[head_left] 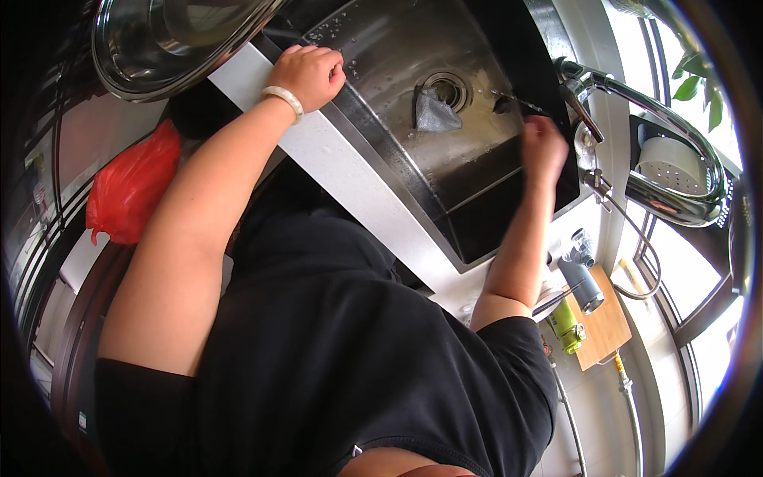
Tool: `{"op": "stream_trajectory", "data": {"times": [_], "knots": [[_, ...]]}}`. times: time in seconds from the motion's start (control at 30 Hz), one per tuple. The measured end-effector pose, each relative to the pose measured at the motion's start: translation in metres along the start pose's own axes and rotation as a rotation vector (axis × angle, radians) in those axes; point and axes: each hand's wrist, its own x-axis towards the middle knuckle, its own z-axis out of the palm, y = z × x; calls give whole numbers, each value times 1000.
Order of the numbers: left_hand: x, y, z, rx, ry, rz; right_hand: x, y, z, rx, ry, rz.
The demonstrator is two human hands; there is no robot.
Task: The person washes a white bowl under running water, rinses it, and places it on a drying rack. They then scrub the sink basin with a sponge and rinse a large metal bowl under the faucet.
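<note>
My left hand [308,77], with a pale bangle [285,100] at the wrist, is curled into a fist over the front rim of the stainless steel sink [387,134]. I see nothing in it. My right hand [543,149] is blurred by motion at the sink's right side. Close to its fingers is a thin shiny streak [524,104], and a small dark thing [502,106] lies beyond; whether the hand holds anything is unclear. A grey cloth [436,112] lies crumpled on the sink floor, partly over the drain [447,89].
A chrome faucet [644,95] arches at the right, near a perforated white holder [670,164]. A large metal basin [179,42] stands at upper left, above a red plastic bag [134,185]. A grey bottle [581,285] and a green bottle [565,327] are by a wooden board [605,322].
</note>
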Motion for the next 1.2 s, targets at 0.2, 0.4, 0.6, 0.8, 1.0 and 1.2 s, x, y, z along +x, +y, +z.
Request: {"op": "stream_trajectory", "data": {"times": [0.2,0.4,0.6,0.8,1.0,1.2], "knots": [[1,-4,3,-14,25,13,-53,-34,166,-75,-356,-321],[-1,-5,3,12,15,18,-29,0,179,245,-19,-214],[2,-3,2,2,20,14,-106,41,178,-7,-454,-448],[3,-5,2,16,29,27,-75,-6,223,-104,-522,-839],[2,-3,-1,-6,8,5,-48,-25,215,113,-282,-504],[3,-2,0,-16,38,28,-51,-63,249,194,-406,-786]]}}
